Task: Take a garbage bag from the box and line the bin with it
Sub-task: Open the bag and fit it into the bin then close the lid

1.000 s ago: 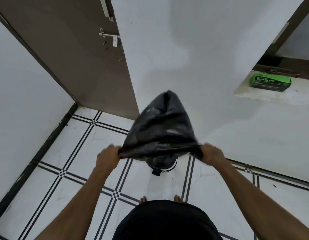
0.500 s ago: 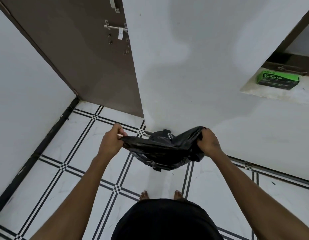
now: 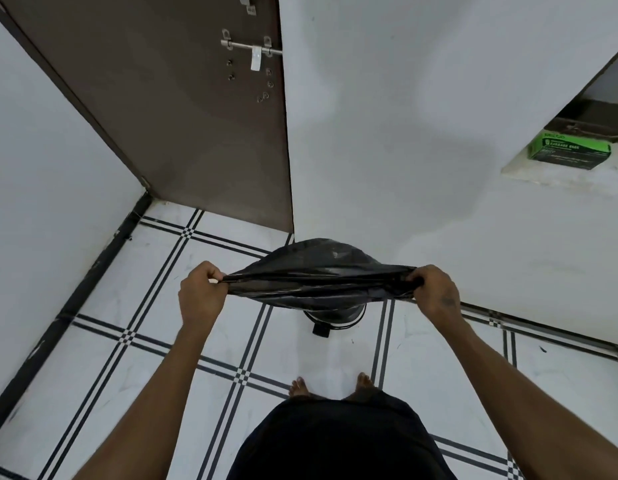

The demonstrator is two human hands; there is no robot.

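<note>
2 hands (image 3: 201,296) (image 3: 435,293) grip 1 black bag (image 3: 318,271) over 1 bin (image 3: 338,315); 1 green box (image 3: 568,154).

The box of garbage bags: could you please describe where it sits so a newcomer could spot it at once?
Follow the white wall rightward to the recessed ledge at the frame's right edge. The box of garbage bags lies there, the only bright green thing in view.

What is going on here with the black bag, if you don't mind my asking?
A person standing barefoot on the tiled floor holds a black garbage bag stretched between the left hand and right hand, each gripping one end of its mouth. The bag hangs over a small bin by the wall, not yet fitted into it. The green box of bags sits on a ledge to the right.
</note>
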